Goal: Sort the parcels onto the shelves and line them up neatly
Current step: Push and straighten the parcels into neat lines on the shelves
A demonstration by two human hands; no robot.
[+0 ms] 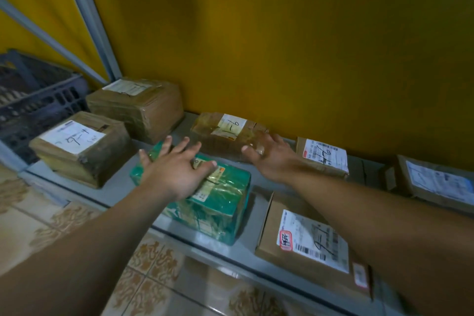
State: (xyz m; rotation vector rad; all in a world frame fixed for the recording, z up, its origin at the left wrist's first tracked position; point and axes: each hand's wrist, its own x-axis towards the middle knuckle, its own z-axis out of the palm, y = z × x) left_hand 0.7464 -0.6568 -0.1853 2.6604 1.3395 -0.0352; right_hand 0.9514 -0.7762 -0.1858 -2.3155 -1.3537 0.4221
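Left hand (174,172) is covering most of the label on the green parcel (220,202). Right hand (269,159) is hiding the right end of the taped brown parcel (220,133); contact unclear, possibly hovering. Frame edge is cutting off the rightmost parcel (436,185) and the dark crate (38,100). Label print is blurring.

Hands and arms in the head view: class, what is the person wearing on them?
No gloves on the left hand or the right hand. The left forearm and the right forearm are bare to the picture's edge: no sleeves, watch or bands in view.
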